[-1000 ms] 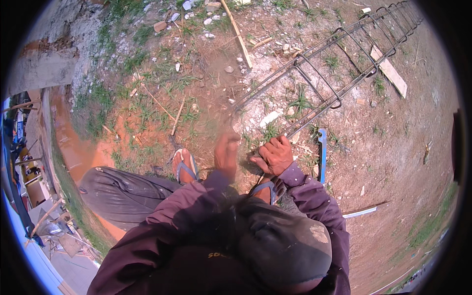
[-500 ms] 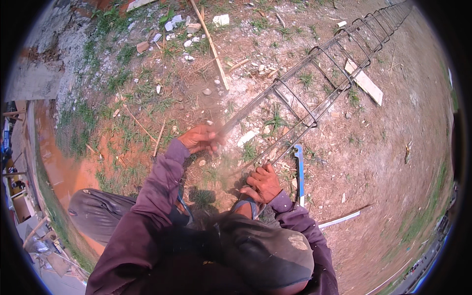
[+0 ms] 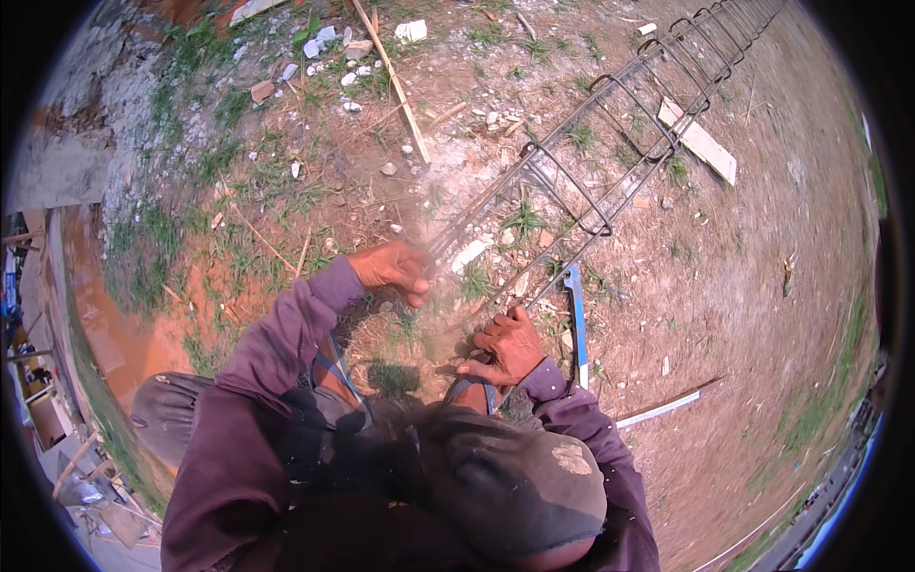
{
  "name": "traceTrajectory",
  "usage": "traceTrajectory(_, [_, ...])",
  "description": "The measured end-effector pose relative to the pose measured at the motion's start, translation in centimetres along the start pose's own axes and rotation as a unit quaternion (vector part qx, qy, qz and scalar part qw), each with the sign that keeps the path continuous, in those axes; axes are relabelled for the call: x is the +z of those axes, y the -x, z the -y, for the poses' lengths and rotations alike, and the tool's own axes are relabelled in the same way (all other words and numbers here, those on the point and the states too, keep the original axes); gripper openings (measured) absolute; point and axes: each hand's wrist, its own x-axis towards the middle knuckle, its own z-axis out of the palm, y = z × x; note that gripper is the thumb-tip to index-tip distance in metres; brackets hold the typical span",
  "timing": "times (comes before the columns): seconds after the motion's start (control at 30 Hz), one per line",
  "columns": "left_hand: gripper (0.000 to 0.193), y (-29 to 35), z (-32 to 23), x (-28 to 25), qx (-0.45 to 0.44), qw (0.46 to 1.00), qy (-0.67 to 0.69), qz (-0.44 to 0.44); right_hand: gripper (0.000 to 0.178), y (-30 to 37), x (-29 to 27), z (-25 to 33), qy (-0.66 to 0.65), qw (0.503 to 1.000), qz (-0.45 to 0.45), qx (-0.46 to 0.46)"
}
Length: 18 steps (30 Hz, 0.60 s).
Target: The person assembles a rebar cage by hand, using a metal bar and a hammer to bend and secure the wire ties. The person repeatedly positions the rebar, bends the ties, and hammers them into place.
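A long rebar cage point(image 3: 603, 226) of thin steel bars with squarish stirrups lies on the ground, running from between my hands to the far right. Its near bar ends are blurred. My left hand point(image 3: 393, 267) is at the end of the left bars, fingers bent around them; the exact contact is smeared. Closer to me, my right hand point(image 3: 507, 347) has its fingers curled over the near end of the right-hand bars, just above my foot. Beside the right hand lies a long blue tool point(image 3: 578, 324) with a hooked far end and a pale near end.
A pale board point(image 3: 701, 146) lies under the cage's right side. At the far left a thin wooden stick point(image 3: 396, 88) lies among stones and grass tufts. A narrow metal strip point(image 3: 660, 407) rests right of my knee. Muddy orange water point(image 3: 105, 305) stands at the left.
My left hand has turned, its fingers now bent lower at the bar ends. My right hand stays curled at the near bars. The whole view has shifted slightly.
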Motion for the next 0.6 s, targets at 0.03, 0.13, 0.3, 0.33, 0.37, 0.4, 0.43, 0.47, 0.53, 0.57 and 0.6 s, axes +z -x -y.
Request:
traceTrajectory(0.03, [0.039,0.0,-0.4,-0.1,-0.008,1.000,-0.022,-0.002,0.051,-0.2,0.2,0.1,0.004,1.000,-0.008,0.006])
traceTrajectory(0.13, [0.039,0.4,-1.9,-0.7,-0.042,0.997,-0.062,-0.002,0.052,-0.3,0.3,0.3,0.000,0.999,-0.033,0.016])
traceTrajectory(0.3, [0.035,1.2,-3.5,-2.7,-0.075,0.983,-0.162,-0.050,0.044,-0.3,0.4,0.7,-0.034,0.993,-0.113,-0.007])
traceTrajectory(0.33, [0.036,1.1,-3.3,-3.1,-0.084,0.982,-0.155,-0.068,0.042,0.5,0.3,0.6,-0.037,0.976,-0.210,0.033])
traceTrajectory(0.37, [0.038,0.9,-3.1,-3.3,-0.098,0.979,-0.154,-0.090,0.041,1.4,0.3,0.6,-0.043,0.949,-0.297,0.092])
traceTrajectory(0.4, [0.039,0.5,-2.8,-3.5,-0.093,0.977,-0.161,-0.103,0.040,2.2,0.6,0.7,-0.039,0.922,-0.350,0.160])
traceTrajectory(0.43, [0.040,0.1,-2.5,-3.7,-0.090,0.973,-0.172,-0.122,0.040,3.6,0.4,-0.1,-0.001,0.880,-0.410,0.242])
traceTrajectory(0.47, [0.041,-0.3,-2.2,-3.9,-0.090,0.969,-0.186,-0.136,0.039,5.6,-0.2,-1.0,0.037,0.836,-0.428,0.341])
traceTrajectory(0.53, [0.041,-1.1,-1.8,-4.3,-0.073,0.975,-0.146,-0.152,0.039,11.1,-1.1,-2.0,0.111,0.809,-0.248,0.521])
traceTrajectory(0.57, [0.041,-1.4,-1.6,-4.4,-0.066,0.979,-0.126,-0.148,0.039,13.6,-1.0,-2.2,0.122,0.812,-0.174,0.543])
traceTrajectory(0.6, [0.042,-1.6,-1.5,-4.5,-0.059,0.980,-0.106,-0.156,0.038,15.9,-0.3,-2.1,0.132,0.804,-0.088,0.573])
